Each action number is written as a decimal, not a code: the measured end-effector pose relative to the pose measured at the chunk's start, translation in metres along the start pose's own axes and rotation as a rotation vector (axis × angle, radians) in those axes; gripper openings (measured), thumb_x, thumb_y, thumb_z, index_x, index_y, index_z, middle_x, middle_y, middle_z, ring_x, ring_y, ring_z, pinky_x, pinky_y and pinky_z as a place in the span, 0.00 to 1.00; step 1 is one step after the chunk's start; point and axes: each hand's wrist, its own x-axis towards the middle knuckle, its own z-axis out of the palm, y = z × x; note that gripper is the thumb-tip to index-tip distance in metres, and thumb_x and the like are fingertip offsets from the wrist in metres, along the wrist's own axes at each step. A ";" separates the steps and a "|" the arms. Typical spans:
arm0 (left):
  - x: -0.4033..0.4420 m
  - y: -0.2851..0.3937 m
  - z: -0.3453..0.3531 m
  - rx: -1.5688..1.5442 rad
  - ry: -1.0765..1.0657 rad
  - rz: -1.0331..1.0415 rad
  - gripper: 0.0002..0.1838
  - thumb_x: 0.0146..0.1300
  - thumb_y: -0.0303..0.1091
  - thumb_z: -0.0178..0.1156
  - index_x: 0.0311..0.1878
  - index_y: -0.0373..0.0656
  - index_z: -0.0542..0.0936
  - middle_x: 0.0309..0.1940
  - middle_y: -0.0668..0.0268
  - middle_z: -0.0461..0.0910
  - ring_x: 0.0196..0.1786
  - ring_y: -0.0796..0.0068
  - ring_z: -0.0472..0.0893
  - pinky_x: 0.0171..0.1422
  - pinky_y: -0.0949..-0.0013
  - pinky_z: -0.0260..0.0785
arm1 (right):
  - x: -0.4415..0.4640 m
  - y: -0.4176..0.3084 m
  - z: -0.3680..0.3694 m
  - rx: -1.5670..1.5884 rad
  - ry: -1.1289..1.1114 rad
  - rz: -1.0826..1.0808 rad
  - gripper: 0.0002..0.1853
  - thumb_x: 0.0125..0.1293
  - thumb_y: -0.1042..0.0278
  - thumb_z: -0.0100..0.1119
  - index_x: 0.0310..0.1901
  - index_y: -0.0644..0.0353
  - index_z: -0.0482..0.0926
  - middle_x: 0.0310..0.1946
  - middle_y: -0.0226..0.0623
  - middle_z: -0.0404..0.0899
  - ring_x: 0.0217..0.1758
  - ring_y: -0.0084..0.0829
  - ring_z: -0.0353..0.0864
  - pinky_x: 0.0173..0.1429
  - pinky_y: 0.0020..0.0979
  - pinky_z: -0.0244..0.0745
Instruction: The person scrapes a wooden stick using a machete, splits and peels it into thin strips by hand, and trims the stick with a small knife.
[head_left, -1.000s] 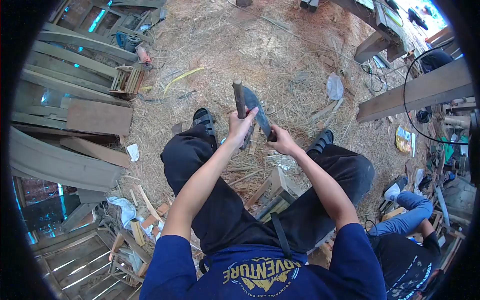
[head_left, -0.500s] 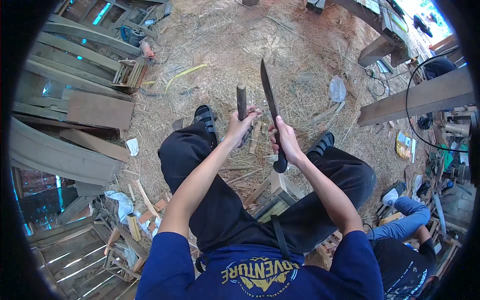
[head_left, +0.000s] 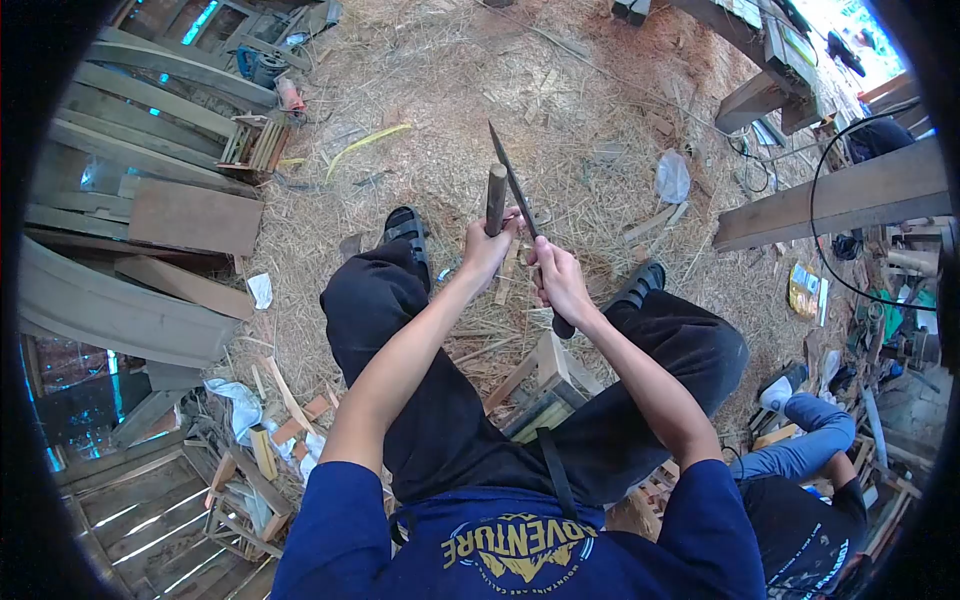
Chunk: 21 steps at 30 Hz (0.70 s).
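My left hand (head_left: 484,250) is closed around a short round wooden stick (head_left: 496,205), which points up and away from me with its cut end showing. In my right hand (head_left: 562,280) is a long dark knife (head_left: 514,182), gripped at the handle, whose butt sticks out below the fist. The blade leans left and is seen nearly edge-on. It passes just right of the stick; whether the two touch I cannot tell. Both hands are in front of my knees, above the straw-strewn ground.
A wooden block or stand (head_left: 553,375) is between my legs. Planks (head_left: 195,218) and a small slatted wooden piece (head_left: 254,145) lie at left. A thick beam (head_left: 835,195) juts in from the right, with a black cable. Another person (head_left: 805,500) sits at lower right.
The knife has tilted left, its tip swinging toward the stick and its blade turning more edge-on. The stick has shifted slightly right, and my right hand has come a little closer to my left.
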 end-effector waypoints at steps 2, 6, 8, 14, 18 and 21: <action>0.001 -0.002 0.000 -0.014 -0.009 0.019 0.14 0.71 0.29 0.63 0.57 0.36 0.84 0.46 0.64 0.88 0.49 0.77 0.83 0.57 0.69 0.74 | 0.000 0.000 0.000 0.015 -0.003 0.017 0.28 0.82 0.41 0.38 0.39 0.61 0.73 0.14 0.25 0.64 0.13 0.17 0.64 0.18 0.25 0.59; -0.002 0.002 0.001 0.011 -0.028 0.021 0.14 0.72 0.29 0.63 0.57 0.36 0.84 0.45 0.64 0.88 0.47 0.78 0.83 0.56 0.69 0.73 | 0.000 0.001 0.000 -0.026 0.005 -0.003 0.29 0.82 0.40 0.38 0.39 0.61 0.74 0.14 0.25 0.64 0.14 0.17 0.64 0.19 0.25 0.60; 0.000 -0.001 0.000 0.027 -0.046 0.028 0.14 0.72 0.29 0.63 0.56 0.36 0.84 0.45 0.64 0.88 0.46 0.78 0.83 0.56 0.69 0.73 | 0.000 0.002 0.000 -0.058 0.021 -0.006 0.30 0.82 0.41 0.39 0.38 0.62 0.76 0.14 0.27 0.66 0.16 0.19 0.68 0.21 0.27 0.62; 0.007 -0.020 0.001 -0.046 -0.020 0.001 0.08 0.70 0.26 0.63 0.49 0.37 0.87 0.34 0.69 0.86 0.33 0.85 0.78 0.37 0.74 0.68 | 0.000 0.002 0.001 -0.122 0.064 0.007 0.32 0.82 0.42 0.41 0.36 0.67 0.79 0.16 0.33 0.72 0.20 0.25 0.75 0.28 0.34 0.69; 0.005 -0.015 0.002 -0.049 -0.031 0.021 0.09 0.70 0.25 0.62 0.50 0.38 0.86 0.33 0.69 0.86 0.31 0.85 0.76 0.34 0.74 0.66 | 0.002 0.009 0.003 -0.178 0.100 -0.039 0.31 0.81 0.43 0.42 0.37 0.68 0.79 0.17 0.39 0.71 0.21 0.29 0.75 0.30 0.38 0.69; 0.006 -0.014 0.004 -0.074 -0.027 0.043 0.11 0.69 0.23 0.60 0.52 0.37 0.85 0.36 0.65 0.88 0.35 0.83 0.80 0.39 0.74 0.69 | 0.002 0.012 0.004 -0.255 0.121 -0.109 0.29 0.82 0.44 0.42 0.38 0.66 0.78 0.16 0.35 0.70 0.19 0.26 0.73 0.27 0.35 0.69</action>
